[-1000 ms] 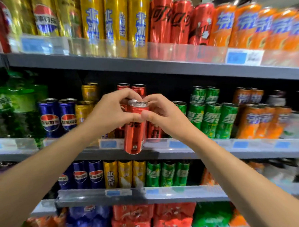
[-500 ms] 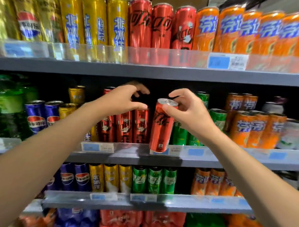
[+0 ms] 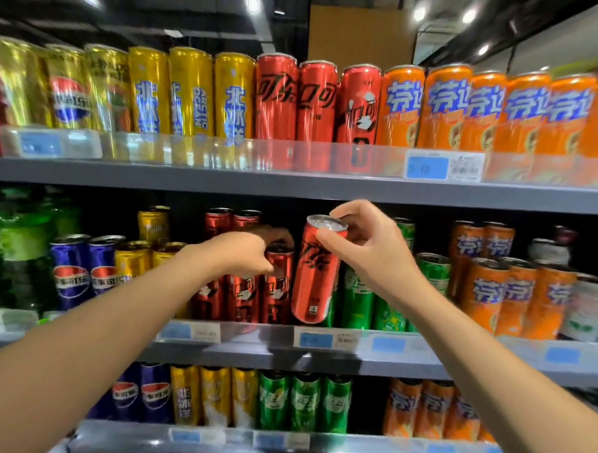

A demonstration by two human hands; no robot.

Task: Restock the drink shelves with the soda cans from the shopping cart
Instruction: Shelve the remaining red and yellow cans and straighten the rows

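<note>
My right hand [image 3: 368, 250] pinches a tall red cola can [image 3: 317, 278] by its rim. The can hangs tilted just above the front lip of the middle shelf [image 3: 421, 365], between the red row and the green cans. My left hand [image 3: 241, 251] reaches into that shelf, its fingers and thumb curled round the top of a standing red can [image 3: 277, 287] at the right end of the red row. More red cans [image 3: 219, 223] stand behind; their lower parts are hidden by my left forearm.
Green cans [image 3: 359, 297] stand right of the held can, orange cans [image 3: 513, 297] farther right, yellow [image 3: 131, 263] and blue cans [image 3: 71, 271] to the left. The top shelf [image 3: 292, 185] hangs close above, fully stocked. A lower shelf [image 3: 213, 435] holds more cans.
My left hand let go of the held can and reached into the shelf onto a standing red can. My right hand alone carried the can right and toward the shelf.
</note>
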